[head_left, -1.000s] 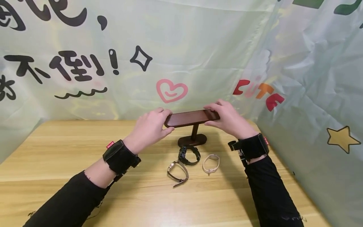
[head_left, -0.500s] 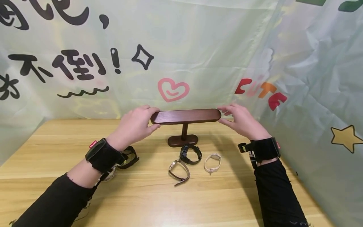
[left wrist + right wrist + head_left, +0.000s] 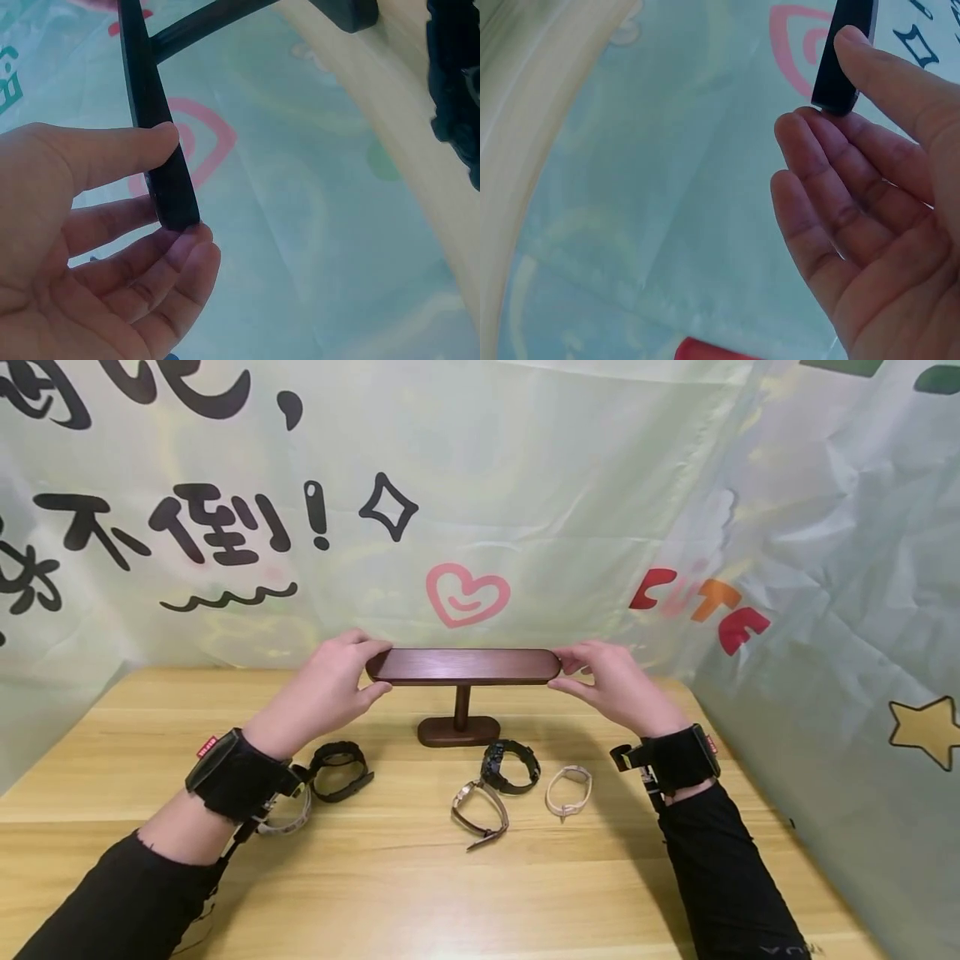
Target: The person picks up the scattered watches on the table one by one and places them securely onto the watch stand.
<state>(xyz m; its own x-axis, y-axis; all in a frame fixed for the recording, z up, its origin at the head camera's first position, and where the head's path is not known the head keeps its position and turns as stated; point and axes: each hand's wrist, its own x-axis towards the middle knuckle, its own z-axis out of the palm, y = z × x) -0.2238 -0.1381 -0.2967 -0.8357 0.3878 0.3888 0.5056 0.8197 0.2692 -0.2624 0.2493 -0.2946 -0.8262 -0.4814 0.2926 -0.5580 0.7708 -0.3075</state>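
Note:
A dark brown wooden T-shaped display stand [image 3: 465,667] stands upright toward the back of the table, its long bar level and its rounded base on the tabletop. My left hand [image 3: 318,685] grips the bar's left end; in the left wrist view, the thumb [image 3: 135,154] lies on one face and fingers bend around the end. At the other end my right hand [image 3: 615,685] pinches the bar, thumb [image 3: 877,64] on its face and fingertips at its tip. Just in front of the base lie a black watch [image 3: 492,766], a brown-strapped watch [image 3: 463,793] and a white watch [image 3: 568,811].
Beside my left wrist lie another black watch [image 3: 345,794] and a light-coloured band [image 3: 288,828], partly hidden by the wrist strap. A printed cloth [image 3: 360,427] hangs behind the wooden table [image 3: 420,902] and along its right side.
The stand has shifted left and turned so its bar runs straight across. Both hands moved with its ends, the right one reaching further to the end. Items by my left wrist came into view.

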